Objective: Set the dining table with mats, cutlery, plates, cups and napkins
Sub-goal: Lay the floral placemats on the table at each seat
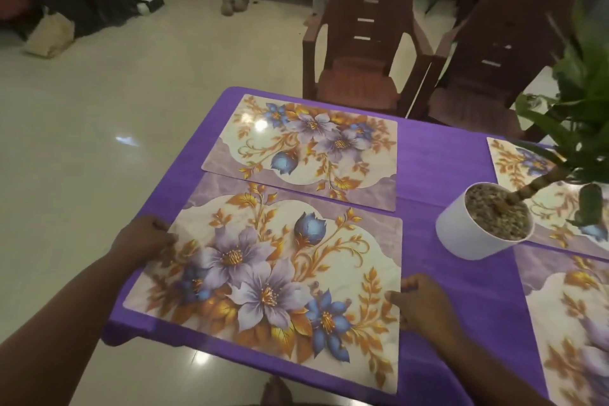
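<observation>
A floral place mat (273, 277) lies at the near left corner of the purple-clothed table (441, 181). My left hand (141, 239) grips its left edge and my right hand (420, 301) holds its right edge. A second matching mat (306, 148) lies just beyond it, their long edges touching. Two more mats lie at the right: a far mat (524, 161) partly hidden by a plant, and a near mat (570, 316) cut off by the frame. No cutlery, plates, cups or napkins are in view.
A white pot (474, 234) with a leafy plant (580, 102) stands between the mats at mid right. Two brown plastic chairs (359, 43) (494, 53) stand at the far side. Shiny tiled floor (115, 128) lies to the left, with a bag and shoes farther off.
</observation>
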